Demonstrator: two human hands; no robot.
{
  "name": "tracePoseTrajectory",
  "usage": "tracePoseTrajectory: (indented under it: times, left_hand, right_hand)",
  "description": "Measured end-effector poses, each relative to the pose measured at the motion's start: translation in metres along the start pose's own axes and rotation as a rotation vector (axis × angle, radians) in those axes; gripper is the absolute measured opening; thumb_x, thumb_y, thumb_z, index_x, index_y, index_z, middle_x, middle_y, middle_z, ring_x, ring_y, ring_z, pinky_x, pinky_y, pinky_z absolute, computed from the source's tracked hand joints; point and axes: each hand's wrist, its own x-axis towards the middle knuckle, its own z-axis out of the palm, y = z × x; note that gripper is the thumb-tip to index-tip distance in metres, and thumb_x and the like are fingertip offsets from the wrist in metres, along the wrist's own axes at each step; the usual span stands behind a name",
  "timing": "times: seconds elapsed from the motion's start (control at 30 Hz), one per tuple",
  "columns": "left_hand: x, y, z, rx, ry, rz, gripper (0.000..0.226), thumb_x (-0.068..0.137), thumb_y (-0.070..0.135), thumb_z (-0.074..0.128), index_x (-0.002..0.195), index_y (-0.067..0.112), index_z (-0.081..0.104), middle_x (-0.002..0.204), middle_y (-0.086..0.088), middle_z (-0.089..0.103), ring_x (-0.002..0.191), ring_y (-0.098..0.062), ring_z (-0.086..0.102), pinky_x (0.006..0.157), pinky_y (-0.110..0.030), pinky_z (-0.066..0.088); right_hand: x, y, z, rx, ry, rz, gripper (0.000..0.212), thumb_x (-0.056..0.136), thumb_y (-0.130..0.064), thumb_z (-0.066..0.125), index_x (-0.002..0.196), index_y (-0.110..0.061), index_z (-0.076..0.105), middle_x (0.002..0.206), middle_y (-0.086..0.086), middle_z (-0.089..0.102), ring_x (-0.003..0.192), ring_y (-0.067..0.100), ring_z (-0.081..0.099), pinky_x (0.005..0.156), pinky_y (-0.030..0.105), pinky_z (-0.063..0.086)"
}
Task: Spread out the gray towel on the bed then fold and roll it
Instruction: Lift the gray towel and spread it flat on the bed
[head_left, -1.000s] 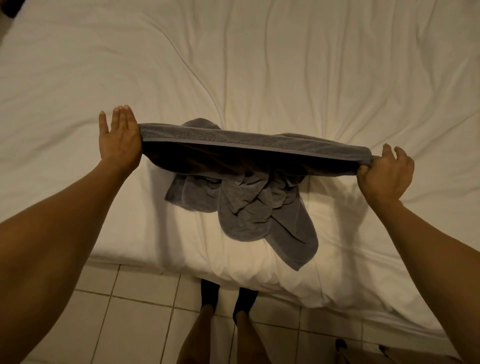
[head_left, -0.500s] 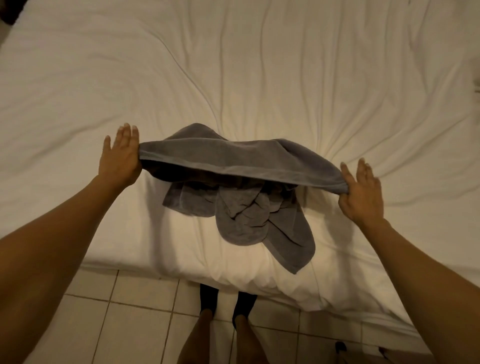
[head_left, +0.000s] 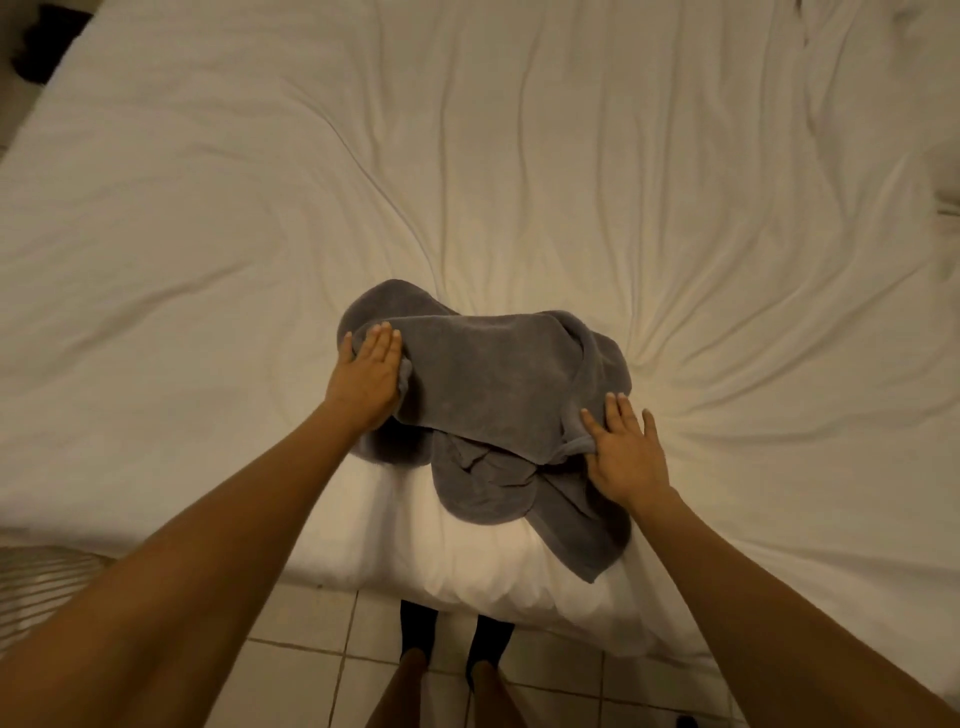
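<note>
The gray towel (head_left: 488, 379) lies bunched and crumpled near the front edge of the white bed (head_left: 519, 182), one corner hanging toward the edge. My left hand (head_left: 366, 376) grips the towel's left edge, thumb tucked under the cloth, fingers laid on top. My right hand (head_left: 626, 452) holds the towel's right edge, a fold pinched by the thumb and the fingers stretched out. The upper layer sags between both hands over the crumpled rest.
The wrinkled white sheet stretches far ahead and to both sides. Below the bed edge are pale floor tiles (head_left: 311, 660) and my legs in dark socks (head_left: 457, 634). A dark object (head_left: 47, 41) sits at the far left corner.
Both hands have come closer together and lower. The towel edge, stretched taut between them before, has gone slack and now sags onto the heap.
</note>
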Motion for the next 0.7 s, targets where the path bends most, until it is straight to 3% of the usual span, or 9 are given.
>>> tracePoseTrajectory:
  times: [0.17,0.3,0.47,0.7]
  left_hand:
    - [0.043,0.013,-0.067,-0.017,0.049,-0.06,0.065,0.099,0.02,0.028,0.15,0.003,-0.007,0.16,-0.012,-0.008,0.148,-0.023,-0.007,0.119,-0.051,-0.003]
    - [0.071,0.023,-0.167,-0.046,0.172,-0.116,0.07,0.098,0.021,0.035,0.15,0.003,-0.009,0.16,-0.011,-0.009,0.148,-0.022,-0.008,0.118,-0.052,-0.003]
    - [0.072,0.012,-0.362,-0.063,0.542,-0.164,0.069,0.098,0.021,0.038,0.151,0.004,-0.002,0.16,-0.01,-0.001,0.148,-0.023,-0.002,0.117,-0.054,-0.001]
    - [-0.024,-0.034,-0.632,-0.192,1.047,-0.321,0.066,0.098,0.016,0.038,0.151,0.004,-0.001,0.161,-0.008,0.0,0.148,-0.022,-0.004,0.117,-0.053,-0.002]
  right_hand:
    - [0.051,0.008,-0.079,0.054,0.018,0.119,0.063,0.096,-0.037,0.033,0.152,-0.026,0.006,0.159,0.011,-0.007,0.146,0.028,-0.01,0.116,0.051,-0.002]
    - [0.095,0.025,-0.196,-0.017,0.116,0.184,0.065,0.097,-0.039,0.032,0.151,-0.031,-0.003,0.157,0.012,-0.018,0.144,0.03,-0.019,0.113,0.053,-0.01]
    - [0.086,0.064,-0.394,-0.098,0.431,0.321,0.064,0.097,-0.045,0.034,0.151,-0.035,0.001,0.157,0.014,-0.017,0.144,0.032,-0.018,0.112,0.055,-0.009]
    - [-0.033,0.107,-0.641,0.018,0.903,0.474,0.068,0.094,-0.035,0.048,0.15,-0.035,0.009,0.157,0.017,-0.017,0.143,0.033,-0.02,0.112,0.056,-0.008]
